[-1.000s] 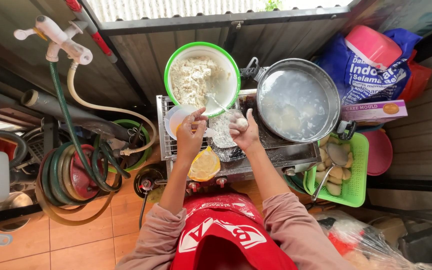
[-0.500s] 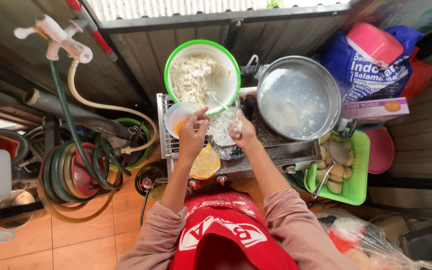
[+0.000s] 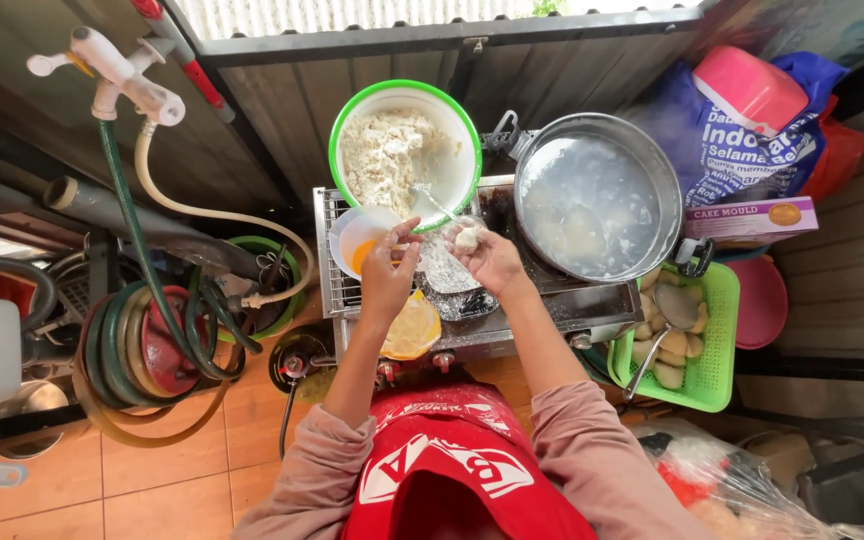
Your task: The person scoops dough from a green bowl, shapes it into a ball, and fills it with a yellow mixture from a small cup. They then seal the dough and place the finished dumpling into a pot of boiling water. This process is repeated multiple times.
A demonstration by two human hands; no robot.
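Note:
My right hand (image 3: 490, 262) is palm up over the stove top (image 3: 572, 305), holding a small white ball of dough (image 3: 467, 239) at its fingertips. My left hand (image 3: 388, 275) hovers beside it with fingers pinched, over a small white cup of orange liquid (image 3: 360, 240). Behind the hands stands a green-rimmed white bowl (image 3: 404, 155) of pale crumbly dough with a spoon in it. A dark tray dusted with white flour (image 3: 444, 268) lies under both hands. To the right, a metal pan (image 3: 597, 195) holds cloudy water with pale lumps in it.
A green basket (image 3: 712, 345) of pale dumplings and a ladle sits at the right. A yellow-filled plastic bag (image 3: 410, 328) hangs off the stove front. Coiled hoses (image 3: 147, 345) and a tap (image 3: 117, 85) fill the left; bags, a box and pink bowls crowd the right.
My right hand turned from closed over the dough to palm up, with the dough ball showing at the fingertips. My left hand stayed by the cup.

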